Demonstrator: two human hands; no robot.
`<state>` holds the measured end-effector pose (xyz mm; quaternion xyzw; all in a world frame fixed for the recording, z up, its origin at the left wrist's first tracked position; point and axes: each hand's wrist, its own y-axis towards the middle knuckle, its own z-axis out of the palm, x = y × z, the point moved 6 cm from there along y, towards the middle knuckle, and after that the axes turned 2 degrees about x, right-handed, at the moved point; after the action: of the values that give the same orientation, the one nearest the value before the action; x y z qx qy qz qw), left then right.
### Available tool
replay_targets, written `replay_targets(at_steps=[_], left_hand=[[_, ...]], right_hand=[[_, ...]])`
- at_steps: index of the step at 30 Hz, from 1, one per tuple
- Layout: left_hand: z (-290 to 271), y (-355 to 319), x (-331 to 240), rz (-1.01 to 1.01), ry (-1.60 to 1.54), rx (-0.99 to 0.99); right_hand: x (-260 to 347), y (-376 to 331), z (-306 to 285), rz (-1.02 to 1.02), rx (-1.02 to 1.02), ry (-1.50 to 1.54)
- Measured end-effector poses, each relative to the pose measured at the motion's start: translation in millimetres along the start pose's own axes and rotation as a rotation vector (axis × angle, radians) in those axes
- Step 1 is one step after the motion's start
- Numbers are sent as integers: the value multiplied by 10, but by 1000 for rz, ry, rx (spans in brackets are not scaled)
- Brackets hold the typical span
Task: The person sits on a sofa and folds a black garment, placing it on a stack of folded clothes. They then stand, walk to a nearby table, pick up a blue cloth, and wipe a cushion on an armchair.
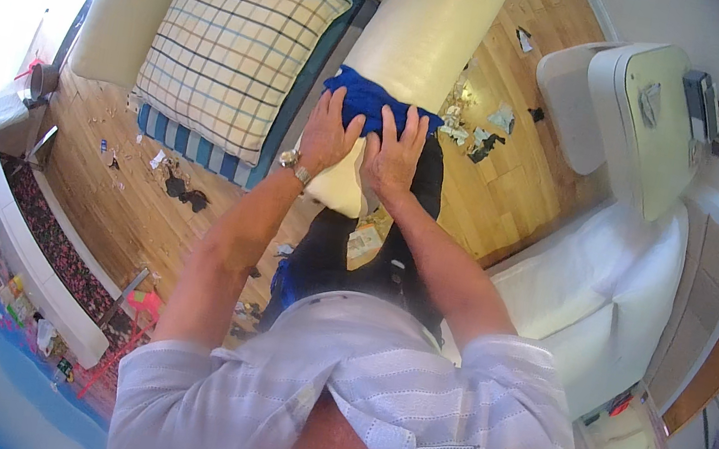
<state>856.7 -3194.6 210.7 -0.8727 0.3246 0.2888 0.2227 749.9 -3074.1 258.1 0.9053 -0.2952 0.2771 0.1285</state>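
A crumpled dark blue cloth (366, 97) lies across the cream armrest (427, 22) of a sofa. My left hand (327, 135), with a metal-band watch (295, 164) at the wrist, rests on the cloth's near left part, fingers stretched out. Beside it my right hand (393, 156) lies on the cloth's near right part with its fingers apart. The two thumbs point toward each other. Below the hands, the armrest's pale front end comes down between my legs.
A checked cushion (232, 51) sits on the blue striped sofa seat. Scraps litter the wooden floor (518, 185). At right stand a white cabinet-like piece (649, 111) and something covered in white (594, 302). A low white frame (41, 252) and small items lie at left.
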Motion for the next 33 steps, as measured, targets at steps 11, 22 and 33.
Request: replay_targets(at_steps=[11, 22, 33], left_hand=[[-190, -1469, 101, -17, -37, -79], [-252, -1856, 48, -206, -98, -54], [-201, -995, 51, -150, -85, -148]], right_hand=[[476, -1259, -55, 15, 126, 84], [373, -1199, -198, 18, 429, 146], [263, -307, -93, -149, 357, 110]])
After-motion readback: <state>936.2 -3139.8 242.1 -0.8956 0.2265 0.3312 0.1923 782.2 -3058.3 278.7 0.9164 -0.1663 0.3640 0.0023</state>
